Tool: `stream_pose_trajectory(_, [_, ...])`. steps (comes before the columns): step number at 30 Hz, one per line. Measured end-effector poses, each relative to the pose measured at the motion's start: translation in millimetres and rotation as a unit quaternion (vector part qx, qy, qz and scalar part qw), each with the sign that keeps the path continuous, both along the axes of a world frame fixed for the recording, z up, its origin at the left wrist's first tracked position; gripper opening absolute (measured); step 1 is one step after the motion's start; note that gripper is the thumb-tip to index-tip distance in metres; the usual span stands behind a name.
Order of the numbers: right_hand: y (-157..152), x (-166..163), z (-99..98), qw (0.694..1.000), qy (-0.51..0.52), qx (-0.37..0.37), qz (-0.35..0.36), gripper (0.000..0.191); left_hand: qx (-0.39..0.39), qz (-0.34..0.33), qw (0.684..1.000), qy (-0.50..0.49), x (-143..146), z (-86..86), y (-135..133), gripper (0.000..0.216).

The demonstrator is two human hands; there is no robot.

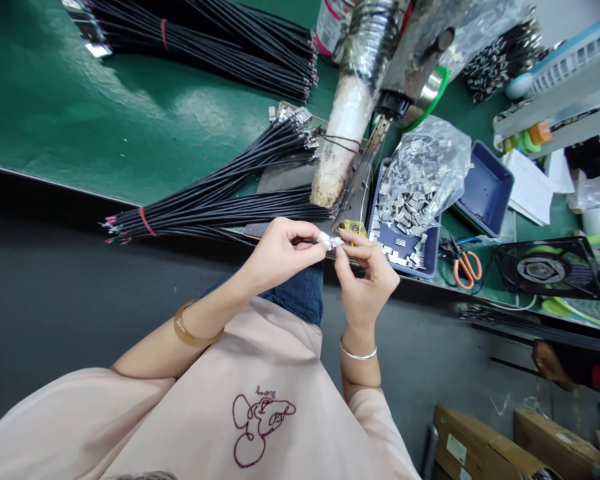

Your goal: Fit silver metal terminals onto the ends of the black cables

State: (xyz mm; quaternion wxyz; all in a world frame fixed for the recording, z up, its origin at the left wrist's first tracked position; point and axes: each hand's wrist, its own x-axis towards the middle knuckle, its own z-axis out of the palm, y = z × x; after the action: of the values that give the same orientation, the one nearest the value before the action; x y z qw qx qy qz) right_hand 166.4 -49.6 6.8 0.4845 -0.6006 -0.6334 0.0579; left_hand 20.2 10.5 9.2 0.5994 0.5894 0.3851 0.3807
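Note:
Both of my hands meet at the bench edge over a small silvery metal connector (335, 242). My left hand (285, 252) pinches it from one side, with something white at the fingertips. From the other side my right hand (365, 273) grips it between thumb and fingers. Just behind the fingers is a yellow sponge (353, 227). A bundle of black cables (220, 212), tied with a red band, lies beside my left hand. Close to my right hand, a blue tray (433, 250) contains loose metal connectors and a plastic bag of connectors (420, 173).
A soldering iron in its stand (375, 143) and a white-wrapped tube (347, 113) rise behind my hands. More cable bundles (220, 43) lie at the back left. To the right are orange-handled scissors (466, 268), a black fan (550, 268) and an empty-looking blue tray (487, 187).

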Motion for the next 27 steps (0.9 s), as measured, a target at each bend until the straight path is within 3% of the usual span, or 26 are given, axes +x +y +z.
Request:
stream_pose_trajectory(6, [4.1,-1.6,-0.4,0.994,-0.090,0.068,0.006,0.013,-0.046,0.014,0.997,-0.054,6.3,-2.9,1.5,0.012])
stream_pose_trajectory(19, [10.2,-2.7,1.3,0.996,-0.076,0.056,-0.003,0.013,-0.036,0.070,0.995,-0.059,12.3,-2.8,0.7,0.008])
stream_pose_trajectory(27, [6.8,-1.7,-3.4,0.993,-0.100,0.063,-0.004,0.011,-0.035,0.047,0.997,-0.041,7.9,-1.5,2.6,0.013])
